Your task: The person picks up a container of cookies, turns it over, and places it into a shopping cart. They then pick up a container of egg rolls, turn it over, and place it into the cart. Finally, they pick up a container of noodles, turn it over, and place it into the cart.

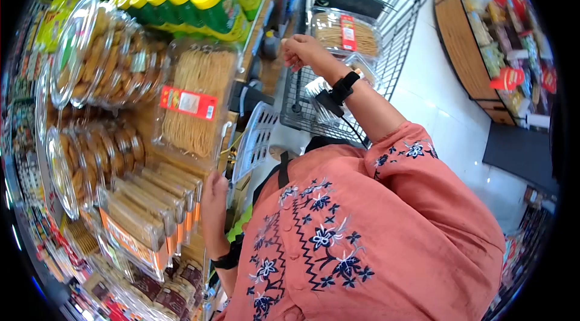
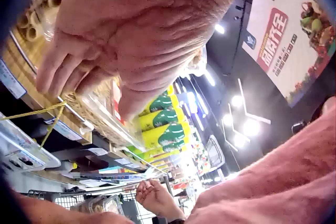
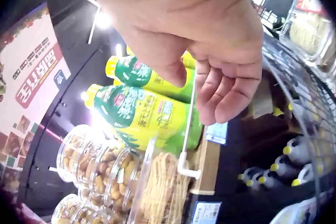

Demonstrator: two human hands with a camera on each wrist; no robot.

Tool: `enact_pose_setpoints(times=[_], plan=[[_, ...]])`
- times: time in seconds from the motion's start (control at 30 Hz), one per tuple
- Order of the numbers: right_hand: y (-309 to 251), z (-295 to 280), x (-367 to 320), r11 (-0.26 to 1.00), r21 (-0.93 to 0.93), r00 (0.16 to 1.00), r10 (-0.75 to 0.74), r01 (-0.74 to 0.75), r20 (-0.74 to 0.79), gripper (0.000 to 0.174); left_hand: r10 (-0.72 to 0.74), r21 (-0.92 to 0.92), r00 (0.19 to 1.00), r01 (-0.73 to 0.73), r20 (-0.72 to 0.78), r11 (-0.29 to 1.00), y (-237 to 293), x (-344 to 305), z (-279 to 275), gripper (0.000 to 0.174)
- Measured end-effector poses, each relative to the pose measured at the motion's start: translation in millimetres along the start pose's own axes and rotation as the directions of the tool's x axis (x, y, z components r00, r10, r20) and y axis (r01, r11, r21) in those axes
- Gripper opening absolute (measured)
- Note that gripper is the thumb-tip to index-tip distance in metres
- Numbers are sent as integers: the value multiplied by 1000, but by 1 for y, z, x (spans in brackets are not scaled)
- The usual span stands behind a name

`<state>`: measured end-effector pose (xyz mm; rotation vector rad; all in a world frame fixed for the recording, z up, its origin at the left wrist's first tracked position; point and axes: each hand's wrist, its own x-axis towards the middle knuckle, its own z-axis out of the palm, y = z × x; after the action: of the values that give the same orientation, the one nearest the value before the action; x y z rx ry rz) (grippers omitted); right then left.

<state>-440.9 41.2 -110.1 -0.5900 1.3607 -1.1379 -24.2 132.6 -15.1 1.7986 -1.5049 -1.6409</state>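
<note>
My left hand (image 1: 214,206) is at the shelf edge, its fingertips close to the lower corner of a clear box of thin tan sticks (image 1: 196,130) with a red label. Seen in the left wrist view, the left palm (image 2: 126,40) faces the camera, fingers slightly bent, nothing gripped. Over the shopping cart's (image 1: 396,70) near side hangs my right hand (image 1: 309,55), loosely curled and holding nothing; the right wrist view shows the same hand (image 3: 210,56) in front of green-and-yellow bottles. A similar red-labelled box (image 1: 329,29) lies in the cart, with other clear packs partly hidden by the forearm.
Round tubs of brown snacks (image 1: 121,61) and a row of upright flat packs (image 1: 145,206) fill the shelf. Yellow-capped bottles (image 1: 208,3) stand behind. A white plastic basket (image 1: 254,136) hangs beside the shelf. Across the tiled aisle is a wooden display stand (image 1: 462,43).
</note>
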Motion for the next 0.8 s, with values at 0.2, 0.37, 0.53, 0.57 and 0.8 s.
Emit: enact_pose_setpoints(times=[0.2,0.37,0.53,0.57,0.8], plan=[[32,-63,-20,991,109,984,90,-73,-155,26,95,-141,917,-43,387,989,61,50,56,55],[50,-118,-51,979,202,948,95,-33,-304,23,90,-132,822,-18,563,991,92,142,156,57],[81,-184,-54,953,291,836,94,81,-540,24,56,93,818,-132,572,987,105,239,274,58],[85,-197,-56,948,300,800,95,110,-592,24,89,154,840,-201,535,967,101,264,298,58],[125,-283,-30,990,-128,614,-60,-67,-787,45,251,457,929,-355,273,816,81,370,394,63]])
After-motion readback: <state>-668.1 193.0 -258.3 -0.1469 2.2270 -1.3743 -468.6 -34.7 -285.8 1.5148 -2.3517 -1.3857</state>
